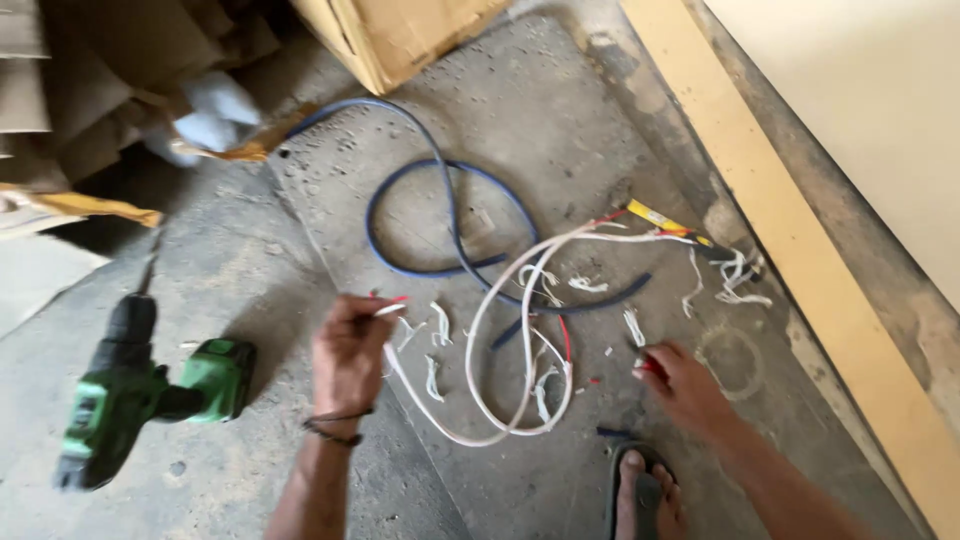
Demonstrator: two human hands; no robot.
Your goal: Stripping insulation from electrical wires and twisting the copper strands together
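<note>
Currently left hand [348, 352] is raised off the concrete floor [240, 270], fingers curled into a closed pinch on the end of a white cable [478, 352]; red and white wire tips poke out at the fingertips, detail too blurred to tell more. Right hand [685, 385] is low near the floor, fingers closed on something small and red [650, 366]; can't tell whether it's a wire end or a tool tip.

White cable runs from the left grip down in a long loop between both hands, then up right toward a yellow-handled tool [665, 222] lying on the floor; the junction there is hard to make out. White insulation scraps [436, 325] are scattered around the loop, more near the tool.

Blue hose-like cable [450, 215] is coiled on the floor above the hands, its upper end disappearing under a cardboard box [400, 35] that is cut off by the frame top. Green cordless drill [140, 390] lies on the floor left of the left hand, well apart, motion-blurred. Wooden plank [790, 260] runs diagonally on the right. Sandalled foot [645, 495] shows at the bottom edge, partly cut off. Cardboard pile top left is dark and unclear.
</note>
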